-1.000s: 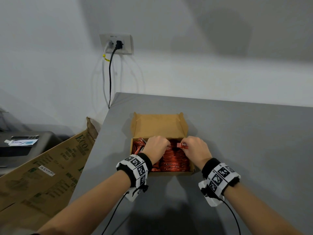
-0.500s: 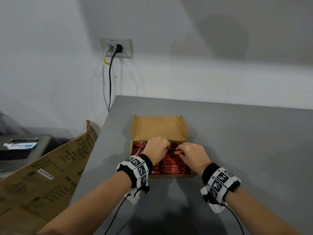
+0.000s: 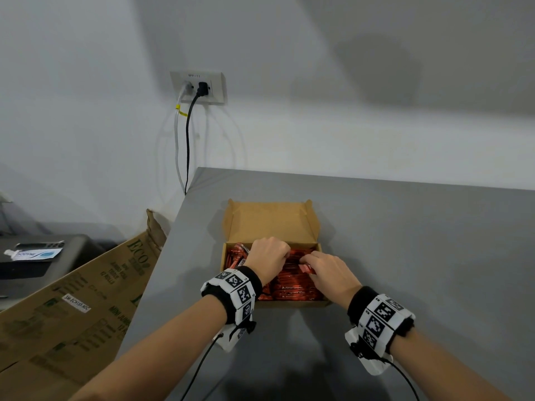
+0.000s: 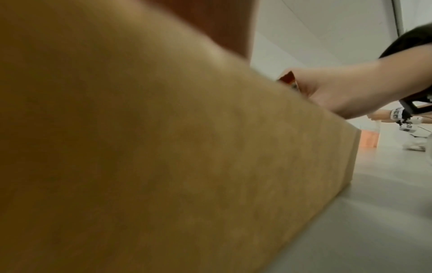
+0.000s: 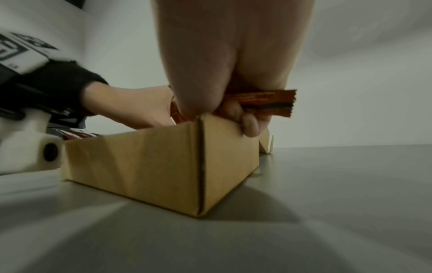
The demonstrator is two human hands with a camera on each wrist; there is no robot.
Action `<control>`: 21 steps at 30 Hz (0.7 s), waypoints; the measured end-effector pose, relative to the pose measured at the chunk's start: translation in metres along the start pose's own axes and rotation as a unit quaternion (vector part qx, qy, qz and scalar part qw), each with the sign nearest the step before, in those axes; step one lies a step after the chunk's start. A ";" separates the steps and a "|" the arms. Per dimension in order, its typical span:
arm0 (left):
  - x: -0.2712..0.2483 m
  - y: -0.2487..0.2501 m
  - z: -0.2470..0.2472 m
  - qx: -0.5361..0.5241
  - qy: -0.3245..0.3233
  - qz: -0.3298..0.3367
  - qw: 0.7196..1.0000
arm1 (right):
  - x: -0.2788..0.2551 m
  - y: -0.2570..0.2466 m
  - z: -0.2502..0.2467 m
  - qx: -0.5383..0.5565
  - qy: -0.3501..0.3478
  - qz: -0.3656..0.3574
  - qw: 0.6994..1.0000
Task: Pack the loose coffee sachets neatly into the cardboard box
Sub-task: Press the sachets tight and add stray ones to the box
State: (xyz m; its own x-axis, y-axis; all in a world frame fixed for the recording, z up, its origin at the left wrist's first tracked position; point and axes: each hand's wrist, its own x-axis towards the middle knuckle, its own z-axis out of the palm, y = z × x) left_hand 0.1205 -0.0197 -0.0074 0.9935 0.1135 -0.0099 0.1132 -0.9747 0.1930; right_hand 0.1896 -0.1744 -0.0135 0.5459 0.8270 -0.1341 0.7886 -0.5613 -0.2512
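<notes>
An open cardboard box [image 3: 292, 304] sits on the grey table, its lid [image 3: 270, 222] folded back. Red coffee sachets [image 3: 292, 290] fill it in rows. My left hand [image 3: 267, 260] lies over the left half of the box, with its fingers curled down into the sachets. My right hand [image 3: 327, 273] pinches one red sachet [image 3: 305, 268] low over the middle of the box. In the right wrist view this sachet [image 5: 268, 101] sticks out sideways from the hand, just above the box corner [image 5: 201, 166]. The box wall [image 4: 140, 147] fills the left wrist view.
The grey table [image 3: 419, 256] ends at its left edge, close to the box. A large brown carton [image 3: 72, 308] leans below that edge. Two cables [image 3: 188, 140] hang from a wall socket [image 3: 198, 87] behind the table. A dark device [image 3: 37, 259] stands at far left.
My right hand has moved left and down with the sachet, from the box's right rim to over the rows. The left hand has stayed in place on the sachets.
</notes>
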 end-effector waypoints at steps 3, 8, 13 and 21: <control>0.000 0.001 0.000 0.016 0.001 0.004 1.000 | 0.001 0.001 -0.001 -0.002 -0.012 -0.010 1.000; -0.003 0.002 -0.001 0.023 -0.002 0.032 0.999 | 0.000 -0.002 -0.007 0.058 0.009 0.008 0.998; -0.003 -0.004 0.000 0.001 -0.012 0.040 0.999 | 0.009 -0.003 -0.015 0.012 0.041 0.068 0.997; -0.006 -0.012 0.002 -0.074 -0.025 0.029 0.997 | 0.018 -0.005 -0.020 -0.018 0.050 0.102 0.993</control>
State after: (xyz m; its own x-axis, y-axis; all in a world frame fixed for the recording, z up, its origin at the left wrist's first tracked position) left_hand 0.1136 -0.0095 -0.0112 0.9980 0.0449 -0.0439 0.0571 -0.9400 0.3363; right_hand 0.2015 -0.1571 0.0040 0.7199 0.6891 -0.0829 0.6666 -0.7197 -0.1939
